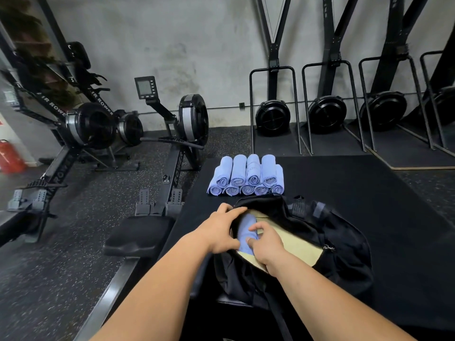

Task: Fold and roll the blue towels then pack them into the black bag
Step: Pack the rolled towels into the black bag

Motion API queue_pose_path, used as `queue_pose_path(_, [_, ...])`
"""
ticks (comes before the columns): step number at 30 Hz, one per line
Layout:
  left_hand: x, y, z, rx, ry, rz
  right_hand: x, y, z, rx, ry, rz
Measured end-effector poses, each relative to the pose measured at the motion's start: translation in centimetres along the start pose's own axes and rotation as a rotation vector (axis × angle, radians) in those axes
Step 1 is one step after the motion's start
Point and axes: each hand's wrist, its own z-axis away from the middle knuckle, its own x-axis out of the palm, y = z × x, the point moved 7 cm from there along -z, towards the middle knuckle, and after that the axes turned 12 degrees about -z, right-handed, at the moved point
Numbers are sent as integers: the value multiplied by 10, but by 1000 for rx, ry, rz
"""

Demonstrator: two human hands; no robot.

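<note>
The black bag [332, 237] lies open on a black platform, its tan lining showing. One rolled blue towel [246, 228] sits inside the opening at its left end. My left hand [221, 230] holds the bag's left rim and touches the towel's side. My right hand [266, 239] grips the towel with thumb and curled fingers. Beyond the bag, a stack of several rolled blue towels [246, 177] stands in two rows on the platform.
The black platform [369, 188] spreads to the right and behind the bag. Rowing machines [172, 134] stand on the speckled floor at the left, one seat [138, 235] close to my left arm. Ski machines [325, 114] line the back wall. A red extinguisher [9, 156] stands far left.
</note>
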Motion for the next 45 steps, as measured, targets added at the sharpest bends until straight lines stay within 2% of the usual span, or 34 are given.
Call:
queue_pose_path(2, [5,-2,5,16,-5,61,2,4,2,10,10,-45])
queue_pose_path(4, [6,-4,8,19,3,105,5,2,4,-25,-49,37])
queue_pose_path(8, [8,-6,13,12,18,134,7,-21,6,-168,-144,473])
queue_pose_path(9, [8,-7,13,7,28,148,8,-25,5,-168,-155,509])
queue_pose_path(12, [2,-9,13,-2,69,193,13,-26,1,-95,-177,361])
queue_pose_path(16, [6,-17,12,-27,103,190,12,1,5,42,-127,83])
queue_pose_path(18, [14,-23,14,-45,105,192,12,2,7,-1,-159,148])
queue_pose_path(21, [24,-28,13,-66,101,199,11,-22,5,-143,-243,393])
queue_pose_path(23, [26,-30,9,-73,130,188,3,-51,0,-260,-214,528])
queue_pose_path(27, [20,-29,0,-94,261,105,-30,-103,-17,-361,0,363])
queue_pose_path(30, [9,-26,-3,-108,423,-24,-51,-123,-37,-352,126,292])
queue_pose_path(33, [6,-23,-14,-73,470,24,-67,-125,-68,-318,191,315])
queue_pose_path(39, [18,-20,-38,-13,411,154,-74,-114,-137,-167,82,484])
queue_pose_path(45, [50,-29,-38,-78,439,140,-62,-104,-186,-147,33,515])
